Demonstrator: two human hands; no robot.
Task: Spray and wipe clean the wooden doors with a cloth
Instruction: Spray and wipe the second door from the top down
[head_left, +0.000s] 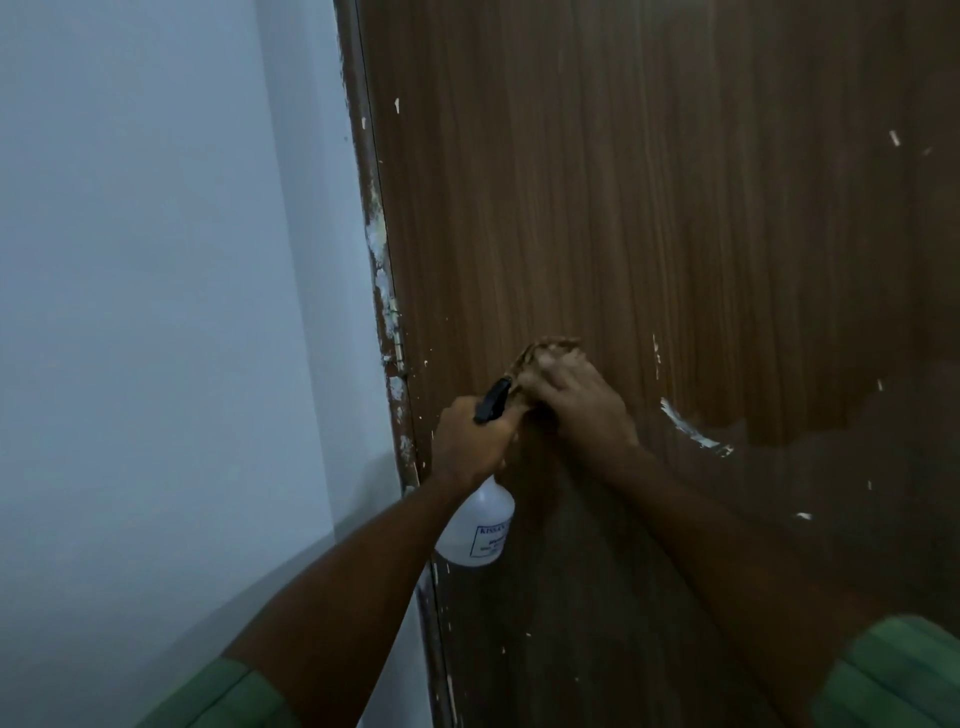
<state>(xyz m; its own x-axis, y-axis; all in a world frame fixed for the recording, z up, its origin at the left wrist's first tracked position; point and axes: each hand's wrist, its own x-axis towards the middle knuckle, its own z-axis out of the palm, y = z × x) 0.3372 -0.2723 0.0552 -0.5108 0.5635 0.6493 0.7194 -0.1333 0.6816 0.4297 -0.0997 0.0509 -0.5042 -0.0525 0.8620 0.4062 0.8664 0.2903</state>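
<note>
A brown wooden door (649, 208) with white paint flecks fills the right of the head view. My left hand (475, 441) grips the neck of a white spray bottle (480, 527) with a black trigger head, its nozzle close to the door. Just to the right, my right hand (576, 402) presses a brownish cloth (545, 353) against the door; the fingers are bent over the cloth and most of it is hidden under them.
A pale blue-grey wall (156, 312) stands to the left. The door's frame edge (387, 291), chipped and smeared with white paint, runs down between wall and door, with a hinge at mid height. A white paint streak (691, 431) marks the door right of my hand.
</note>
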